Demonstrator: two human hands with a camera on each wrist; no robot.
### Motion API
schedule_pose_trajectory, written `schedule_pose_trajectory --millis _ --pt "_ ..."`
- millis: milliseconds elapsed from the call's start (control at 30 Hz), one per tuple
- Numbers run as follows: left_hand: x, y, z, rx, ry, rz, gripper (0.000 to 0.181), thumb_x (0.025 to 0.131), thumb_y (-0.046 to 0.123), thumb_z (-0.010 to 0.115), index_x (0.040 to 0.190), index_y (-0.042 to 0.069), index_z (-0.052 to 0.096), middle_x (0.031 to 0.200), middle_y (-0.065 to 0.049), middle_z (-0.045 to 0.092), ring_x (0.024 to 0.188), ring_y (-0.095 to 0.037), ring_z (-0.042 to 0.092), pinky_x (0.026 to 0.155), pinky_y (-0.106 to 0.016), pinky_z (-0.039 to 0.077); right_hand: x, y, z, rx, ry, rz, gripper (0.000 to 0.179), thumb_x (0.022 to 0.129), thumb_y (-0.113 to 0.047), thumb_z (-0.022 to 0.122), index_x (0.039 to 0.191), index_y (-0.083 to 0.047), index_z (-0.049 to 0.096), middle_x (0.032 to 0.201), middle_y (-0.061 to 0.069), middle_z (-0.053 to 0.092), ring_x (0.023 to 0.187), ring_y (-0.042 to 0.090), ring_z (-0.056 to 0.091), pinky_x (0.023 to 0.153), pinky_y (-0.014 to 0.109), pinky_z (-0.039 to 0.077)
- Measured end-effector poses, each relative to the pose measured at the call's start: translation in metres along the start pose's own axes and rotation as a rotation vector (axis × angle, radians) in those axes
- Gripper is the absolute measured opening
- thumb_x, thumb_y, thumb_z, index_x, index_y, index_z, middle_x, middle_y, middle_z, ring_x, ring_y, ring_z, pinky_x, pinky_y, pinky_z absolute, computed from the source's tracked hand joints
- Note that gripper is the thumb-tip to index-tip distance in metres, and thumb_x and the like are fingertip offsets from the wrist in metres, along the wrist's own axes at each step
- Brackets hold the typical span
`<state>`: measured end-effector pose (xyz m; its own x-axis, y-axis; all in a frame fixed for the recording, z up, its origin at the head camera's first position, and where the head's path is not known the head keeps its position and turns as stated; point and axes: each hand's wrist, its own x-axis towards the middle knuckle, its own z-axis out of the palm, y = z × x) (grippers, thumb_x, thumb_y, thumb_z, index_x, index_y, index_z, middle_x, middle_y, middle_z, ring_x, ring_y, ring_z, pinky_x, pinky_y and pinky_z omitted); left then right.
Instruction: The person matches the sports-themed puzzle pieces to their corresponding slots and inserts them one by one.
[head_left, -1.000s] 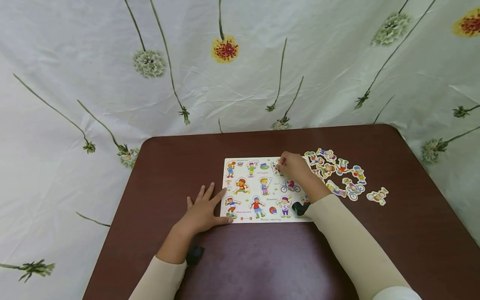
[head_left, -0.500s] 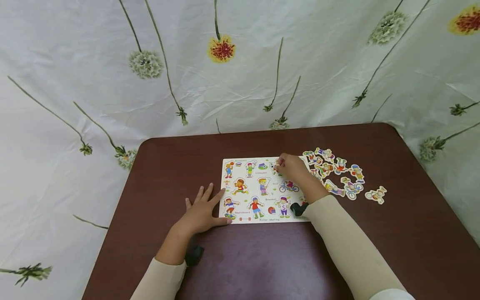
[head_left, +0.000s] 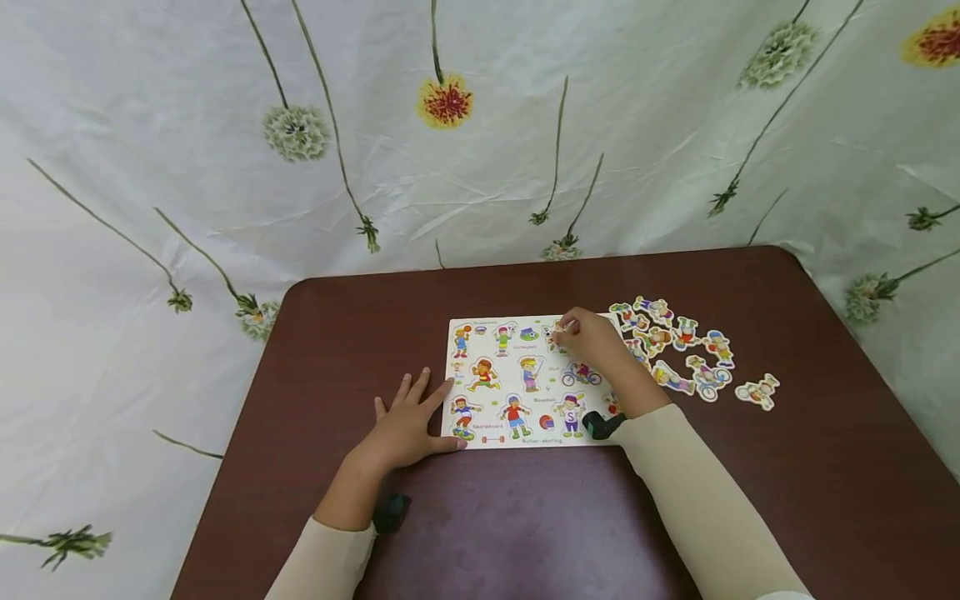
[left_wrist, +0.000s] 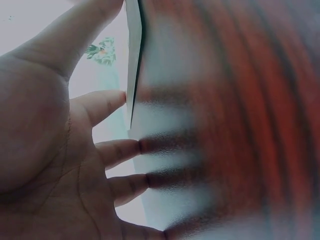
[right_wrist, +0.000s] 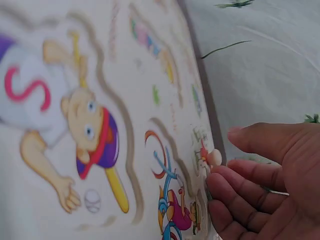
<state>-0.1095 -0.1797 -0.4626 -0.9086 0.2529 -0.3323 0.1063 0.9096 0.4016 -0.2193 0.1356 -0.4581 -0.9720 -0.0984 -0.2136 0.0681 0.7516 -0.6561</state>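
Observation:
A white puzzle board (head_left: 480,400) printed with sports figures lies flat on the dark table. My left hand (head_left: 401,429) is spread at its left side, thumb over the lower left corner and index fingertip at the edge. In the left wrist view the fingertips of the left hand (left_wrist: 95,150) rest on the tabletop. At the board's upper right is my right hand (head_left: 592,337). The right wrist view shows a small round knob (right_wrist: 215,157) on a puzzle piece, the index and middle fingers right beside it. The thumb of the right hand (right_wrist: 265,175) stands apart from the knob.
Several loose figure-shaped puzzle pieces (head_left: 671,377) lie in a cluster right of the board, with one piece (head_left: 757,392) farther right. A floral cloth (head_left: 480,167) hangs behind the table (head_left: 360,325). Black wrist cameras (head_left: 600,425) sit under both wrists.
The right hand stays over the board's upper right, its fingertips slightly looser than before. The left hand keeps its place. The head view shifts slightly.

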Motion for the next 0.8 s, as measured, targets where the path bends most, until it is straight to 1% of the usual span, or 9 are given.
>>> schedule_pose_trajectory --millis 100,233,367,467,567,667,800 --pt "0.001 0.000 0.001 -0.008 -0.002 0.000 0.098 0.083 0.059 0.076 0.162 0.030 0.026 0.172 -0.014 0.005 0.158 -0.042 -0.002 0.112 -0.082 -0.002 -0.009 0.003 -0.004 0.096 0.018 -0.008 0.039 0.102 -0.032 0.061 0.132 -0.008 0.058 0.119 0.014 0.064 0.103 0.029 0.062 0.084 0.039 0.052" --pt "0.000 0.000 0.001 -0.023 0.002 -0.001 0.098 0.083 0.058 0.077 0.162 0.029 0.026 0.172 -0.014 0.005 0.158 -0.042 -0.003 0.112 -0.081 -0.003 -0.018 0.005 -0.010 0.240 0.069 -0.041 0.039 0.102 -0.029 0.060 0.135 -0.007 0.057 0.123 0.014 0.061 0.115 0.032 0.059 0.096 0.044 0.050" --pt "0.000 0.000 0.001 -0.021 0.003 -0.003 0.098 0.083 0.058 0.076 0.162 0.029 0.025 0.172 -0.013 0.004 0.158 -0.042 -0.003 0.112 -0.081 -0.004 -0.024 0.008 -0.015 0.335 0.122 -0.065 0.037 0.103 -0.028 0.060 0.133 -0.007 0.059 0.123 0.014 0.061 0.114 0.031 0.058 0.100 0.045 0.049" --pt "0.000 0.000 0.002 -0.009 0.004 -0.002 0.099 0.083 0.059 0.075 0.162 0.030 0.024 0.172 -0.014 0.004 0.158 -0.042 -0.003 0.112 -0.081 -0.003 -0.030 0.010 -0.019 0.376 0.163 -0.092 0.036 0.103 -0.029 0.060 0.132 -0.007 0.060 0.123 0.015 0.062 0.114 0.030 0.059 0.101 0.044 0.048" --pt "0.000 0.000 0.002 0.002 0.007 -0.002 0.099 0.083 0.060 0.075 0.162 0.029 0.024 0.172 -0.014 0.005 0.158 -0.043 -0.003 0.112 -0.081 -0.002 -0.036 0.013 -0.024 0.390 0.195 -0.109 0.037 0.103 -0.032 0.060 0.131 -0.008 0.061 0.122 0.014 0.063 0.111 0.028 0.060 0.097 0.038 0.050" --pt "0.000 0.000 0.002 0.004 0.013 -0.004 0.100 0.082 0.060 0.076 0.162 0.029 0.024 0.172 -0.014 0.005 0.158 -0.043 -0.002 0.112 -0.082 -0.001 -0.044 0.018 -0.031 0.391 0.221 -0.105 0.038 0.103 -0.034 0.060 0.131 -0.008 0.061 0.121 0.013 0.063 0.108 0.024 0.060 0.091 0.030 0.050" --pt "0.000 0.001 0.003 -0.006 0.014 -0.015 0.101 0.081 0.060 0.077 0.162 0.030 0.024 0.172 -0.014 0.005 0.158 -0.042 -0.003 0.112 -0.082 -0.002 -0.054 0.024 -0.040 0.392 0.246 -0.088 0.041 0.102 -0.037 0.060 0.131 -0.008 0.062 0.120 0.010 0.063 0.106 0.019 0.059 0.087 0.021 0.048"
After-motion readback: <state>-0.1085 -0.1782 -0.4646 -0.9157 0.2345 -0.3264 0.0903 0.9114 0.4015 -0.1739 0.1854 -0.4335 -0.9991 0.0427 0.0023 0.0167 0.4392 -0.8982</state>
